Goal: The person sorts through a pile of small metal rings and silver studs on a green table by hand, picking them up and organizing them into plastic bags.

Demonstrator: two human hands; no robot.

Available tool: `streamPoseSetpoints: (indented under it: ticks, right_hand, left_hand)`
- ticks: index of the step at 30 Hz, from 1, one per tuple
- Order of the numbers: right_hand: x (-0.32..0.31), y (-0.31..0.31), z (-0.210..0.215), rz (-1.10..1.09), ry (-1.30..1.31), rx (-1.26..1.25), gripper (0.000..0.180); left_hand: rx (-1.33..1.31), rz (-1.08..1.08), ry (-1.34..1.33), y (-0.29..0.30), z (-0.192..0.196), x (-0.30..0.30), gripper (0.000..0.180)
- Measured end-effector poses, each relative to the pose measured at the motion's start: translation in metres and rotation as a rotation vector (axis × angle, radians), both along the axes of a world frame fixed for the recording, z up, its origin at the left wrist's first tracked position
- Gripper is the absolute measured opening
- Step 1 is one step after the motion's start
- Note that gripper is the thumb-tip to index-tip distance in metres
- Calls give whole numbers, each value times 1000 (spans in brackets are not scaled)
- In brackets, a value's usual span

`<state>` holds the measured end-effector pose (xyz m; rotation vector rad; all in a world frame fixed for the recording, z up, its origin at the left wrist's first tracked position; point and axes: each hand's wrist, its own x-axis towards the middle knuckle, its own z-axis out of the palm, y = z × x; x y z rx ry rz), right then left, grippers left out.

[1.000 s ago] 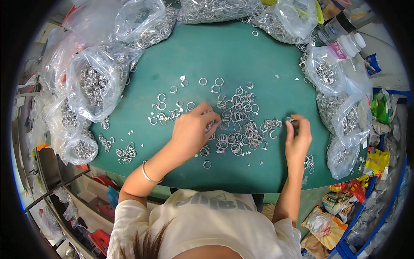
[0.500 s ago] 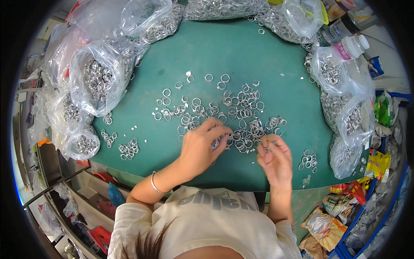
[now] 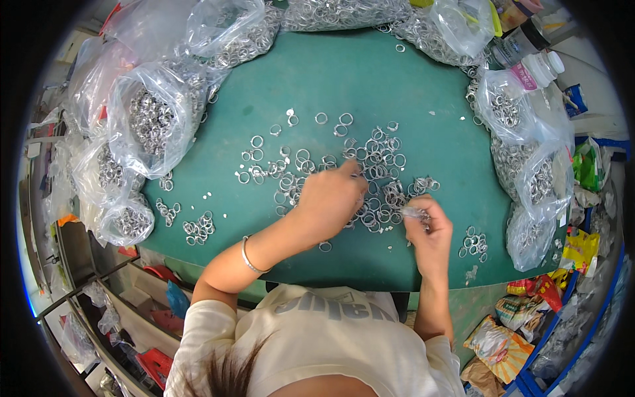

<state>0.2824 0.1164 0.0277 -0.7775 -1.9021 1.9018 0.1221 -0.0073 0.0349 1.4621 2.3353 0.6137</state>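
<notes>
Many small silver metal rings lie scattered across the middle of a green table. My left hand rests on the pile, its fingers pinched among the rings; whether it holds one is hidden. My right hand is closed around a small bunch of rings at the pile's right edge. A thin bangle sits on my left wrist.
Clear plastic bags full of rings crowd the left, back and right edges. Small ring clusters lie at front left and front right. A white-capped bottle stands at back right. Snack packets lie below the table's right side.
My left hand slid down and right into the pile. My right hand moved left, from the table's right part toward the pile, closed on rings.
</notes>
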Motion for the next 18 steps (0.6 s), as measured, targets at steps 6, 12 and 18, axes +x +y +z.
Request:
streamPoseSetpoints:
  ticks: [6, 12, 18]
  right_hand:
    - [12, 11, -5, -14, 340, -972, 23]
    - [4, 11, 8, -96, 328, -832, 32]
    - [12, 9, -1, 13, 141, -581, 32]
  left_hand:
    - [39, 2, -56, -10, 0, -2, 12]
    - [-151, -166, 33, -2, -1, 1, 13]
    - [-63, -109, 3, -4, 1, -1, 12]
